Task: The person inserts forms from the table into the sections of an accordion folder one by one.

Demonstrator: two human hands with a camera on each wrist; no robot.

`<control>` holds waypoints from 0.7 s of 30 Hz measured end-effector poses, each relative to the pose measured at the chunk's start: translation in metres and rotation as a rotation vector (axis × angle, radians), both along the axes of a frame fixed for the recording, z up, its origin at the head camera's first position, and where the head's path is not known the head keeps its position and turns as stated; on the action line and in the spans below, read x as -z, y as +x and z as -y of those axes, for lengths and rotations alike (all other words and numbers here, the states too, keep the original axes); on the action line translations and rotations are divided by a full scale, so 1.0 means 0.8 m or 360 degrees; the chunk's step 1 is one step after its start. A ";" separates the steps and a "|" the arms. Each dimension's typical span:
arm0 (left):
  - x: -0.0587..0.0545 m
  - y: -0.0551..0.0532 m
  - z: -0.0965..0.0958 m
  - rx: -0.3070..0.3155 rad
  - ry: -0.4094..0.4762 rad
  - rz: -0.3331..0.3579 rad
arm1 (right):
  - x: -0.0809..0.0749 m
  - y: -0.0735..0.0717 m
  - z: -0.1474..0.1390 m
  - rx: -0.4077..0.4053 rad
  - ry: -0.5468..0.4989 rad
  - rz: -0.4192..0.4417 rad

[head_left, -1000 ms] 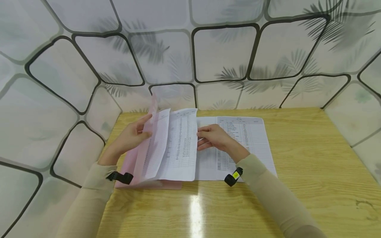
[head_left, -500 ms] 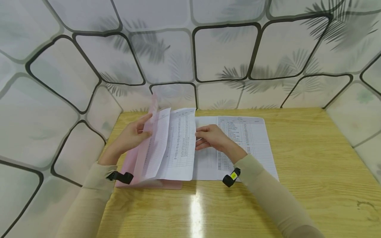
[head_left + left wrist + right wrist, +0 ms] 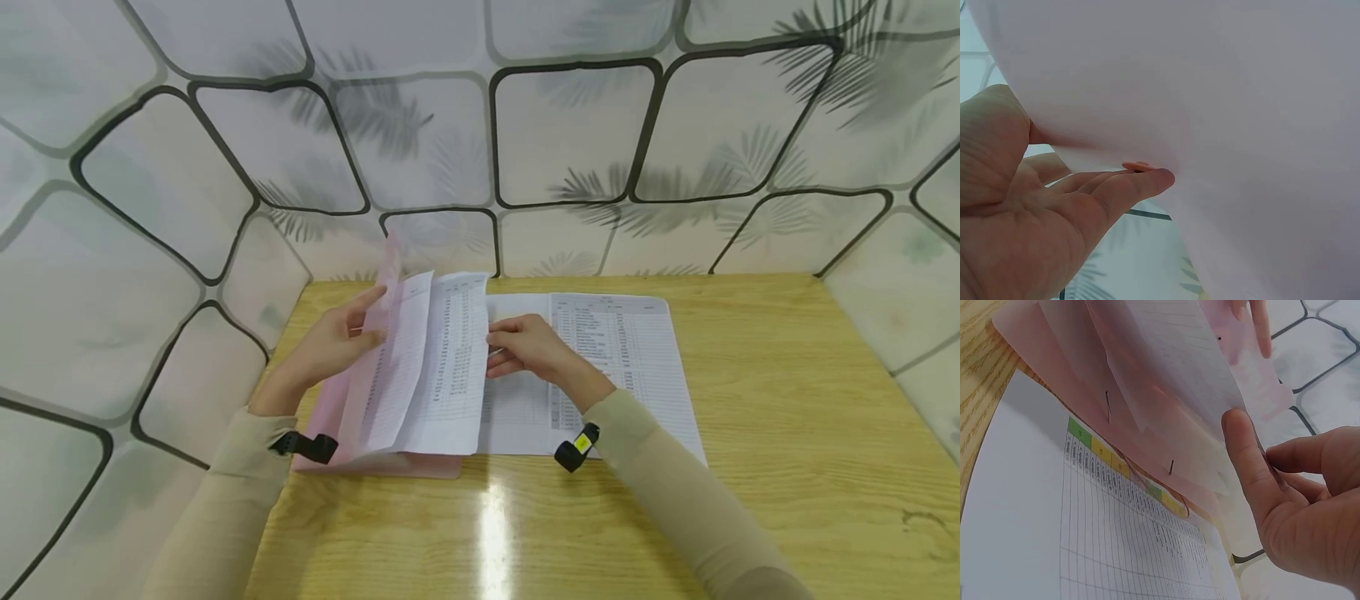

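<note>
My left hand holds up the pink folder cover by its edge, fingers on one side and thumb on the other. In the left wrist view, the pale pink cover fills most of the picture beside the hand. Pinched between the thumb and fingers of my right hand is the right edge of a raised printed sheet. Another printed sheet stands between it and the cover. In the right wrist view, two thin metal prongs poke up from the pink folder, below the raised paper.
Printed table sheets lie flat on the wooden table, to the right of the folder, beneath my right forearm. One has green and yellow header cells. A patterned wall covering rises behind and at both sides.
My right hand has shifted slightly left, carrying the edge of the pinched sheet with it. The left hand stays in place on the raised cover.
</note>
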State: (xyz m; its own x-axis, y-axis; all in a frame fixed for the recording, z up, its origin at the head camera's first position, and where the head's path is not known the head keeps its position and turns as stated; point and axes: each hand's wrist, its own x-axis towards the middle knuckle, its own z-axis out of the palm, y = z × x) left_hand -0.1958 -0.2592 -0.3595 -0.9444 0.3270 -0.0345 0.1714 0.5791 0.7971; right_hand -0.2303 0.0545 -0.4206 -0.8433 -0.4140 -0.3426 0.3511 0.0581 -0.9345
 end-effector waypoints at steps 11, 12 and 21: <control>-0.001 0.002 0.001 -0.0010 -0.0004 -0.0008 | 0.001 0.001 0.017 -0.0005 -0.0028 0.0010; -0.001 0.002 0.001 -0.0010 -0.0007 -0.0008 | 0.001 0.000 0.018 -0.0003 -0.0030 0.0010; -0.001 0.000 0.001 -0.0016 -0.0016 -0.0004 | 0.003 -0.001 0.027 0.0020 -0.0036 0.0023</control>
State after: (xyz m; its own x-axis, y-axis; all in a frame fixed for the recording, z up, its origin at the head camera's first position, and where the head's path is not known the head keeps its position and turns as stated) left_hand -0.1957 -0.2597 -0.3588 -0.9477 0.3171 -0.0354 0.1676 0.5889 0.7906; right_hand -0.2309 0.0328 -0.4233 -0.8435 -0.4112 -0.3456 0.3651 0.0329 -0.9304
